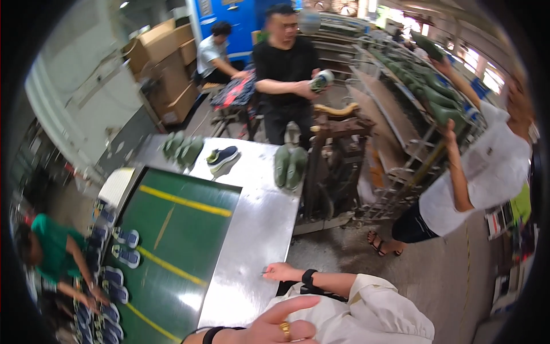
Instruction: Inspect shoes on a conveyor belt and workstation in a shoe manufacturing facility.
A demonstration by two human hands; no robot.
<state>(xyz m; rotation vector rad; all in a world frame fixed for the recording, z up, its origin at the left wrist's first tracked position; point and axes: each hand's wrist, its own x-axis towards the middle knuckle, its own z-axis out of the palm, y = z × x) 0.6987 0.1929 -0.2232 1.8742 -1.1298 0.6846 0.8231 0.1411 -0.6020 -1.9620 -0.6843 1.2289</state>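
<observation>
My right hand (281, 272) is at the edge of the metal table (252, 223), its fingers pinched together. A small dark tip shows at the fingers, too small to name. My left hand (282, 328), wearing a gold ring, is close to my body at the lower edge, with the index finger stretched out and the others partly bent. It holds nothing that I can see. Farther up the table lies a navy shoe (223, 157) with a pale sole. Green shoe lasts (290, 166) stand at the far right corner, and more green lasts (183, 150) at the far left.
A green conveyor belt (172, 229) with yellow lines carries several navy shoes (126, 255); a person in green (54, 246) handles shoes there. Across the table, a person in black (286, 69) holds a shoe (321, 81). A person in white (481, 166) handles green lasts at a rack (395, 137).
</observation>
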